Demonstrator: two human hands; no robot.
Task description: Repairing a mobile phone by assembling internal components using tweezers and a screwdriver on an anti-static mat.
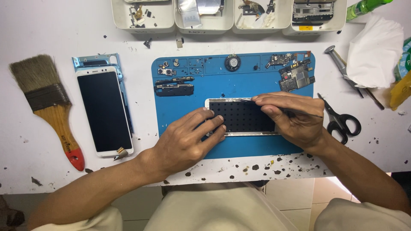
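Phone frame (242, 116) lies flat, centre of the blue mat (257, 83). Left hand (188, 139) – fingers spread, pressing its left end. Right hand (293, 117) pinches thin tweezers (274, 107), tips at the frame's top edge. Scissors (340, 119) just right of the mat.

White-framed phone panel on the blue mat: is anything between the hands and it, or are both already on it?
Nothing visible stands between. The left hand rests its fingers on the white-framed phone panel at its left end; the right hand lies over its right end, holding thin metal tweezers whose tip reaches the panel's top edge on the blue mat.
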